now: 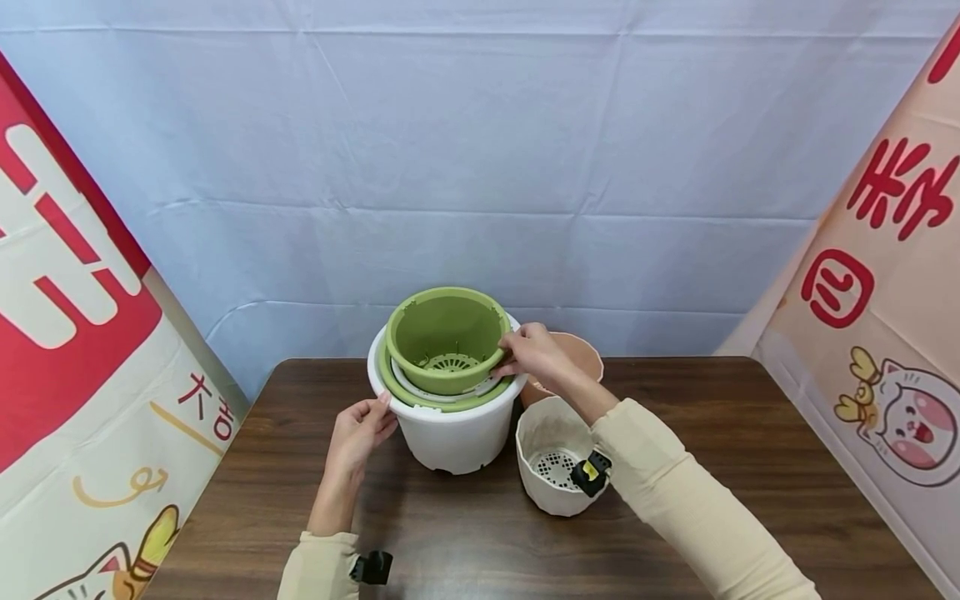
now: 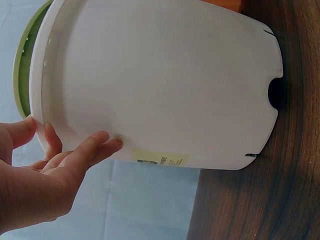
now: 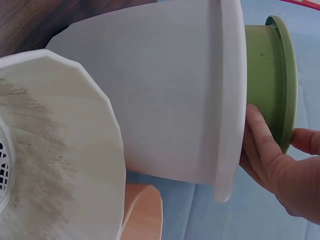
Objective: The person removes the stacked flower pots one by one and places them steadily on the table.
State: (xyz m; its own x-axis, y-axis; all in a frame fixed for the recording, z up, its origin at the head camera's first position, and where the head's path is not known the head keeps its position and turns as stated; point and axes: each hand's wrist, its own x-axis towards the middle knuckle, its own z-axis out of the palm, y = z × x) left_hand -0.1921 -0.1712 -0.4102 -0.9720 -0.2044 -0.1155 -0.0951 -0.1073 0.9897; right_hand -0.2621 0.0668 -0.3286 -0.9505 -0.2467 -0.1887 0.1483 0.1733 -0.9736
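A large white plant pot (image 1: 453,440) stands on the table with other pots nested in it. Inside it are a green pot whose rim (image 1: 447,407) shows, a whitish rim within that, and a smaller green pot (image 1: 446,323) on top, raised above the rest. My left hand (image 1: 358,429) pinches the white pot's rim between thumb and fingers, at its near left. On the opposite side, my right hand (image 1: 534,354) grips the upper green pot by its rim. In the right wrist view the thumb is at that rim and the fingers (image 3: 262,137) lie along the green wall.
A cream faceted pot (image 1: 542,492) with a grid bottom stands right of the stack, under my right forearm. Behind it is a terracotta-coloured pot (image 1: 583,354). The dark wooden table (image 1: 675,517) ends at a pale cloth backdrop (image 1: 450,150), with printed banners at both sides.
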